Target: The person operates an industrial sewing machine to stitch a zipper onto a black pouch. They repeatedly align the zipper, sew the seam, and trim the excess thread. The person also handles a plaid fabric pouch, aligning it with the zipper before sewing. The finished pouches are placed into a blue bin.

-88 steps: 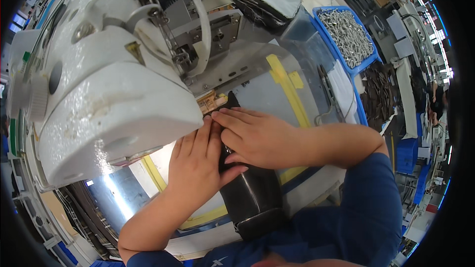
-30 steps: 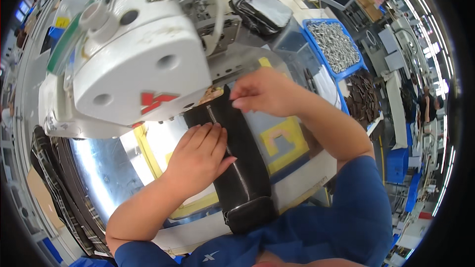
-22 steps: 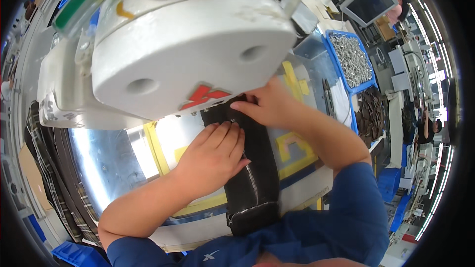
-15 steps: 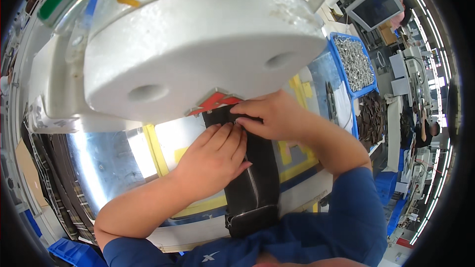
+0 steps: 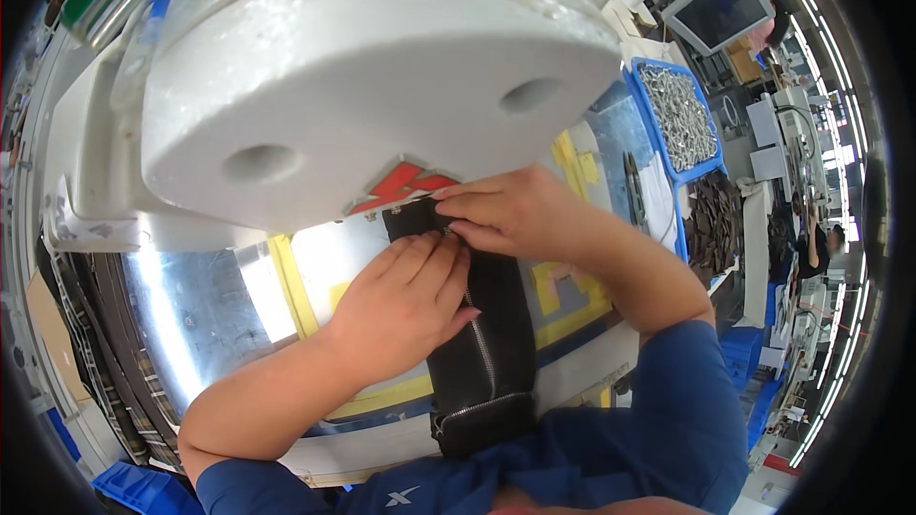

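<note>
At the near edge of the counter [image 5: 382, 439], the navy shirt [image 5: 611, 458] is displaying a small white logo [image 5: 402, 497], with no wording showing in it. Just beyond, the black pouch [image 5: 506, 324] is lying lengthwise from the person's body toward the machine, its metal zip [image 5: 485, 348] running away along it. The left hand [image 5: 405, 300] is lying open and palm-down over the zip and the pouch's left side, apparently steadying it. Compared with one second ago, the right hand [image 5: 520, 215] is no longer hovering off the right edge; it is curling over the far end, thumb and fingers meeting the left fingertips. Whether it is gripping zip or fabric is remaining unclear. Both hands are now bearing on one spot, suggesting close adjustment there. Further on, the white sewing machine [image 5: 382, 86] is filling more of the view and carrying a red emblem [image 5: 403, 183]. Beyond, a blue tray [image 5: 655, 119] is holding metal hardware [image 5: 682, 119], and a monitor [image 5: 720, 8] is showing a dark screen.
</note>
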`<state>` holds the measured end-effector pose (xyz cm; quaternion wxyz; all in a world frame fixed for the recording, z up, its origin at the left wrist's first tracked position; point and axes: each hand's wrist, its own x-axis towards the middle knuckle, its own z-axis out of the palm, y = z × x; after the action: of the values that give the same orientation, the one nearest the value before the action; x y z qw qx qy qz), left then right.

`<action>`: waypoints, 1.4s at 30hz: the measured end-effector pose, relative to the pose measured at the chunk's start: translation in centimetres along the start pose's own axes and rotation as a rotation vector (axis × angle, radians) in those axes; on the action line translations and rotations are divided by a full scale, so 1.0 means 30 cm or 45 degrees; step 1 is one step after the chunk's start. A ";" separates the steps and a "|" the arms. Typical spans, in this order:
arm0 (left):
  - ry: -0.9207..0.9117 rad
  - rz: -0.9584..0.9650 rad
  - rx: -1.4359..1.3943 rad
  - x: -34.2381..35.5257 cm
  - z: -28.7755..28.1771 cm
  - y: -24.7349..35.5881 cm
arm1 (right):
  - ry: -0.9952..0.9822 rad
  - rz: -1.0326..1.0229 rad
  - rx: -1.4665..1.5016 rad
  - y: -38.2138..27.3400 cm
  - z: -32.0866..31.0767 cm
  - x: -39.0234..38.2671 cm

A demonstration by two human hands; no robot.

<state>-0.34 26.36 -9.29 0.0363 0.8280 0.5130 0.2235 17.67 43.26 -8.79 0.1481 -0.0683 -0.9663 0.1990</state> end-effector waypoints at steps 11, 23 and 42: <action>-0.065 -0.160 0.064 0.015 -0.029 -0.028 | 0.071 -0.082 -0.073 -0.004 0.005 -0.006; -0.151 -0.177 0.115 0.029 -0.057 -0.018 | -0.352 0.117 -0.140 -0.058 -0.087 -0.006; -0.207 -0.354 0.209 0.013 -0.095 -0.029 | -0.189 0.130 -0.032 -0.086 -0.029 0.097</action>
<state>-2.09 26.62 -6.85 0.0406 0.7646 0.6344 0.1063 14.98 41.79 -6.24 0.0650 -0.1043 -0.9723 0.1986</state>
